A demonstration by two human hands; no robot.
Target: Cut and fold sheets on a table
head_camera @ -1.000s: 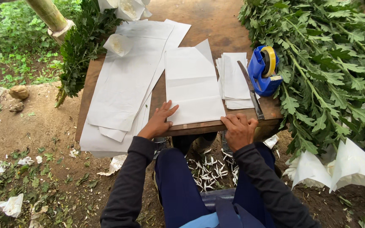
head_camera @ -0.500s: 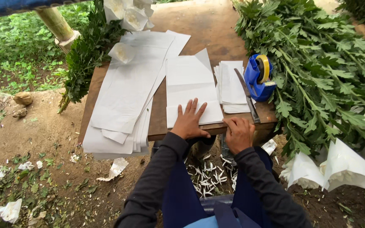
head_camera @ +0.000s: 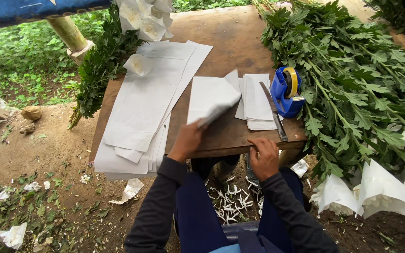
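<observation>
My left hand [head_camera: 187, 139] grips the near edge of a white paper sheet [head_camera: 211, 95] and lifts it off the small stack on the brown wooden table [head_camera: 230, 44]. The sheet curls upward at its front. My right hand [head_camera: 263, 157] rests curled on the table's near edge, holding nothing, just below a long knife [head_camera: 273, 111]. A second stack of small white sheets [head_camera: 256, 100] lies between the lifted sheet and the knife. A blue tape dispenser [head_camera: 286, 91] with a yellow roll stands to the right of the knife.
Long white paper sheets [head_camera: 141, 107] cover the table's left side. Leafy green stems [head_camera: 352, 79] pile up on the right, with paper-wrapped white flowers [head_camera: 376, 192] below them. More wrapped flowers [head_camera: 144, 18] lie at the back left. Cut stem bits [head_camera: 233, 201] litter the ground between my legs.
My left hand moved from the table's near edge onto the small paper stack, then pulled back gripping one sheet and raising it. My right hand stayed on the table edge.
</observation>
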